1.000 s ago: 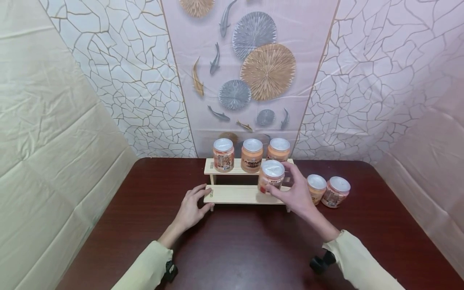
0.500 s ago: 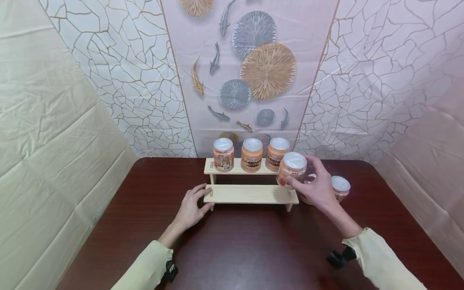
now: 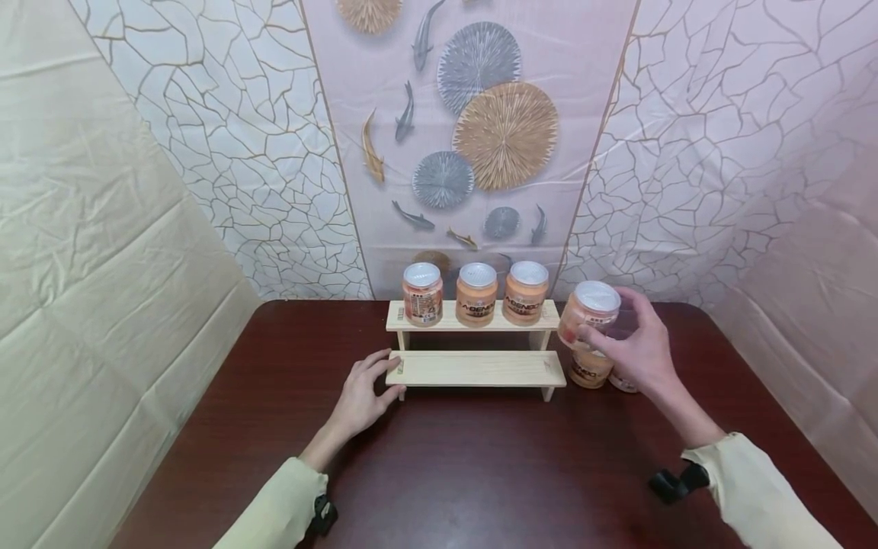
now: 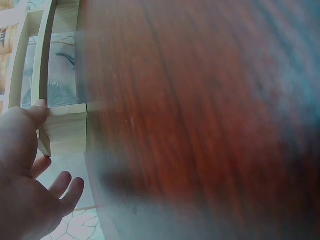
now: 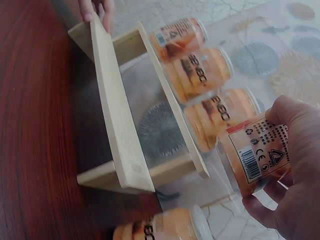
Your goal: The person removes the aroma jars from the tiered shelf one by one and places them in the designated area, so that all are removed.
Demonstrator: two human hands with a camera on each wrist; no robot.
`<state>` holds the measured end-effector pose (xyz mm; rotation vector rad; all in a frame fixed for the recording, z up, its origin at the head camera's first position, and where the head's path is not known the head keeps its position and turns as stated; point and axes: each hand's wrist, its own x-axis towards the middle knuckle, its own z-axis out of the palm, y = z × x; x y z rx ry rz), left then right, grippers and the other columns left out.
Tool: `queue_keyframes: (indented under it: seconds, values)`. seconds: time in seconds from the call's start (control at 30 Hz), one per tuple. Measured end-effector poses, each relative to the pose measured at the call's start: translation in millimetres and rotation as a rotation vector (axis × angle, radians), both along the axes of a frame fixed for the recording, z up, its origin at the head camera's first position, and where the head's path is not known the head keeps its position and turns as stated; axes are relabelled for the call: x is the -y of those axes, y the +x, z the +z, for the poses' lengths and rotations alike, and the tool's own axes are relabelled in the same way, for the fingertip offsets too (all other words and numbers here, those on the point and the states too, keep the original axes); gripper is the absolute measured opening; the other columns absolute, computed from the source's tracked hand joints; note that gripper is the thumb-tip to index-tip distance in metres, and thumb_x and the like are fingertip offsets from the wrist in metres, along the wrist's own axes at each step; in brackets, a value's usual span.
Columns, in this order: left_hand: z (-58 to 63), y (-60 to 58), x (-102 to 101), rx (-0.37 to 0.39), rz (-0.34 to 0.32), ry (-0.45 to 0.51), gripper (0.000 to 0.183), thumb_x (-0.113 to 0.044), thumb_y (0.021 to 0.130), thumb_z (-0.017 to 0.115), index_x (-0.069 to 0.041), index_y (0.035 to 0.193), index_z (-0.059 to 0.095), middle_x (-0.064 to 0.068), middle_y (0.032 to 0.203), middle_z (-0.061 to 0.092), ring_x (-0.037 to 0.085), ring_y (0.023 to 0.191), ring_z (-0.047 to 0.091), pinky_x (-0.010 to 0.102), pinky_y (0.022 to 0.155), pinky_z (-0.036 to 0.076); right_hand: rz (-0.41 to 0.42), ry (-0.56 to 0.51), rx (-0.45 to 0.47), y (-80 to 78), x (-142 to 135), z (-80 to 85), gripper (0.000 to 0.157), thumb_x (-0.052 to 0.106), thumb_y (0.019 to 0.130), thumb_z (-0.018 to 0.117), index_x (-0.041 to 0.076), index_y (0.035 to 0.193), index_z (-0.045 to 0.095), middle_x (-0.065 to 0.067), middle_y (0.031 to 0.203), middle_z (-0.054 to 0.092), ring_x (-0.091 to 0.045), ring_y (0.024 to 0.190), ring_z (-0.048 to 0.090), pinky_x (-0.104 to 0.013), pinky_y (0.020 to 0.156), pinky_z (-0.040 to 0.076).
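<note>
My right hand (image 3: 645, 347) grips an orange jar (image 3: 581, 314) with a silvery lid, held up to the right of a two-tier wooden shelf (image 3: 480, 370). In the right wrist view this jar (image 5: 255, 155) shows a barcode label between thumb and fingers. My left hand (image 3: 360, 393) pinches the left end of the lower board, thumb on one side and a finger on the other in the left wrist view. On the upper board stand a left jar (image 3: 423, 296), a middle jar (image 3: 476, 297) and a right jar (image 3: 526, 296).
Behind and below the held jar, another jar (image 3: 590, 370) stands on the dark red-brown table (image 3: 453, 473). A further jar (image 3: 623, 383) is mostly hidden by my right hand. A patterned cloth (image 3: 504, 137) hangs behind the table.
My right hand has carried the jar from over the lower board's right end rightward, past the shelf. My left hand stays at the left end.
</note>
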<state>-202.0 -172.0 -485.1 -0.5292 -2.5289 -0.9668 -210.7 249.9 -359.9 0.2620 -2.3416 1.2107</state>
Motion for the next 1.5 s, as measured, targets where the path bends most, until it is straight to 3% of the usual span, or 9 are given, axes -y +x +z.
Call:
queue_keyframes:
  seconds: [0.17, 0.27, 0.47, 0.6, 0.7, 0.83, 1.1, 1.3, 1.5]
  values:
    - [0.8, 0.7, 0.3, 0.003, 0.005, -0.001, 0.046, -0.013, 0.083, 0.083, -0.003, 0.125, 0.069, 0.019, 0.136, 0.057, 0.045, 0.119, 0.052, 0.059, 0.096, 0.043, -0.052, 0.025, 0.035, 1.4, -14.7, 3.0, 0.074, 0.017, 0.079, 0.086, 0.000, 0.139, 0.048, -0.016, 0.120, 0.055, -0.017, 0.097, 0.056, -0.020, 0.078, 0.047]
    - [1.0, 1.1, -0.1, -0.003, 0.003, -0.004, 0.045, -0.012, 0.083, 0.083, -0.002, 0.125, 0.069, 0.021, 0.136, 0.057, 0.046, 0.119, 0.052, 0.060, 0.095, 0.043, -0.093, 0.043, 0.045, 2.9, -23.0, 4.3, 0.075, 0.020, 0.079, 0.086, 0.001, 0.140, 0.048, -0.017, 0.123, 0.055, -0.023, 0.107, 0.050, -0.026, 0.085, 0.039]
    - [1.0, 1.0, -0.7, -0.017, -0.004, -0.001, 0.046, -0.011, 0.082, 0.083, -0.001, 0.125, 0.068, 0.021, 0.135, 0.058, 0.047, 0.118, 0.052, 0.060, 0.095, 0.043, -0.132, 0.038, 0.034, 3.4, -42.0, 4.5, 0.074, 0.018, 0.079, 0.086, 0.001, 0.140, 0.049, -0.014, 0.121, 0.055, -0.012, 0.100, 0.051, -0.020, 0.085, 0.037]
    - [1.6, 0.5, -0.7, -0.016, -0.006, 0.000, 0.046, -0.011, 0.083, 0.083, -0.002, 0.125, 0.069, 0.021, 0.135, 0.058, 0.047, 0.118, 0.052, 0.060, 0.095, 0.043, -0.166, 0.032, 0.052, 4.2, -55.4, 4.9, 0.075, 0.019, 0.081, 0.085, -0.001, 0.142, 0.046, -0.017, 0.127, 0.053, -0.021, 0.110, 0.047, -0.033, 0.098, 0.034]
    - [1.6, 0.1, -0.6, -0.018, -0.006, -0.003, 0.046, -0.012, 0.082, 0.083, -0.002, 0.125, 0.069, 0.021, 0.135, 0.058, 0.047, 0.117, 0.053, 0.059, 0.094, 0.044, -0.184, 0.008, 0.061, 4.2, -64.2, 4.1, 0.075, 0.018, 0.081, 0.084, -0.002, 0.142, 0.046, -0.014, 0.125, 0.053, -0.019, 0.109, 0.049, -0.029, 0.098, 0.036]
    - [0.4, 0.0, -0.8, -0.025, -0.005, -0.006, 0.046, -0.011, 0.082, 0.083, -0.001, 0.125, 0.069, 0.021, 0.135, 0.058, 0.047, 0.117, 0.052, 0.060, 0.094, 0.043, -0.203, -0.018, 0.056, 3.2, -74.1, 2.3, 0.075, 0.018, 0.080, 0.085, -0.001, 0.141, 0.046, -0.001, 0.117, 0.051, -0.002, 0.099, 0.047, -0.015, 0.084, 0.035]
    - [-1.1, 0.2, -0.9, -0.035, -0.001, -0.009, 0.046, -0.012, 0.082, 0.083, -0.001, 0.124, 0.069, 0.022, 0.135, 0.058, 0.047, 0.117, 0.053, 0.061, 0.093, 0.044, -0.223, -0.039, 0.050, 1.0, -88.9, -0.1, 0.075, 0.018, 0.080, 0.086, -0.003, 0.140, 0.046, 0.005, 0.115, 0.050, -0.001, 0.097, 0.047, -0.013, 0.082, 0.037]
    - [0.3, 0.4, -0.6, -0.013, -0.004, -0.006, 0.045, -0.012, 0.084, 0.082, -0.002, 0.125, 0.069, 0.021, 0.136, 0.057, 0.046, 0.118, 0.052, 0.060, 0.095, 0.043, -0.196, -0.111, 0.050, -0.1, -99.9, -4.1, 0.071, 0.009, 0.080, 0.084, 0.001, 0.139, 0.047, 0.011, 0.110, 0.049, 0.001, 0.089, 0.054, -0.008, 0.075, 0.045]
    - [0.5, 0.3, -0.6, -0.015, -0.006, -0.003, 0.046, -0.011, 0.083, 0.082, -0.001, 0.125, 0.068, 0.021, 0.136, 0.057, 0.046, 0.119, 0.052, 0.059, 0.095, 0.043, -0.217, -0.122, 0.066, -0.5, -108.5, -5.8, 0.068, 0.009, 0.081, 0.083, 0.003, 0.139, 0.047, 0.013, 0.110, 0.047, 0.001, 0.094, 0.051, -0.007, 0.078, 0.044]
